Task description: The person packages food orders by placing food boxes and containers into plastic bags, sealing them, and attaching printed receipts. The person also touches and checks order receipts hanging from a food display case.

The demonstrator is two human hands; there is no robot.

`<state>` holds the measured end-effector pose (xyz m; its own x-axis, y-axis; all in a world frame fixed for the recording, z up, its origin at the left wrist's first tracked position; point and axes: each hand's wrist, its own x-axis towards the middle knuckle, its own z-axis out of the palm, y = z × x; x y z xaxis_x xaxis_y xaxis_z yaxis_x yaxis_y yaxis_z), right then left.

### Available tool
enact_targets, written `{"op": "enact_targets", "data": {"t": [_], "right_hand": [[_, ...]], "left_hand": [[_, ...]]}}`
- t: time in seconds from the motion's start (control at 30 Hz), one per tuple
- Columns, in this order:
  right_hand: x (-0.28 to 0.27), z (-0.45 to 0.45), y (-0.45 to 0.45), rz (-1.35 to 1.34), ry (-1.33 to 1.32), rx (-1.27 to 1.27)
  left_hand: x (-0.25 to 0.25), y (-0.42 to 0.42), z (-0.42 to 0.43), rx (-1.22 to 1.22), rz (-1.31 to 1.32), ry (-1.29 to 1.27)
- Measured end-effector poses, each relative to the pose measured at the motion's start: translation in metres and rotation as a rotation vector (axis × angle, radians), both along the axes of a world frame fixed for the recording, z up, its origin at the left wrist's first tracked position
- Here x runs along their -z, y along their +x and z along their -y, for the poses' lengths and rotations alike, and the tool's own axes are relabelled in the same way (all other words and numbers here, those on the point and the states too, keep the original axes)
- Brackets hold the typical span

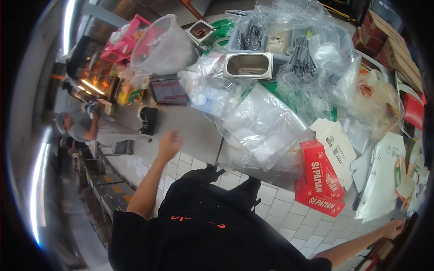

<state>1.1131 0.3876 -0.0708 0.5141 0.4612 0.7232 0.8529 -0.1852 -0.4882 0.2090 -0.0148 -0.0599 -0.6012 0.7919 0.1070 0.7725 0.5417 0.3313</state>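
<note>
My left hand (170, 143) is above the front edge of the metal table, near a black tape dispenser (148, 120). It touches nothing that I can see, and its fingers are smeared by motion. Far to the right, my right hand (393, 228) reaches out at the edge of view. Its fingers look curled, and whatever they hold is hidden. Near that hand lie white flat cardboard pieces (382, 174). Red printed cartons (320, 180) overhang the table's front edge, left of them.
Clear plastic bags (266, 122) cover much of the table (178, 118). A steel pan (248, 66), a blue-grey crate (289, 58) of wrapped cutlery and a translucent tub (162, 47) stand behind. A co-worker (81, 126) is at the left. Brown boxes (391, 49) are stacked at right.
</note>
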Motion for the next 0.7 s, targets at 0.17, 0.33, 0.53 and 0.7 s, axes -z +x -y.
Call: {"op": "enact_targets", "data": {"t": [0.17,0.33,0.53,0.7], "right_hand": [[-0.062,0.140,-0.312,-0.559,-0.288,-0.875],[-0.065,0.197,-0.594,-0.243,-0.913,-1.475],[0.057,0.229,-0.634,0.074,-0.941,-1.229],[0.038,0.229,-0.634,-0.109,-0.893,-1.219]], "left_hand": [[0.016,0.093,-0.137,0.801,0.063,0.146],[0.061,0.101,-0.171,1.017,-0.181,0.023],[0.076,0.073,-0.180,1.213,-0.174,0.102],[0.067,0.069,-0.199,1.189,0.105,0.157]]}}
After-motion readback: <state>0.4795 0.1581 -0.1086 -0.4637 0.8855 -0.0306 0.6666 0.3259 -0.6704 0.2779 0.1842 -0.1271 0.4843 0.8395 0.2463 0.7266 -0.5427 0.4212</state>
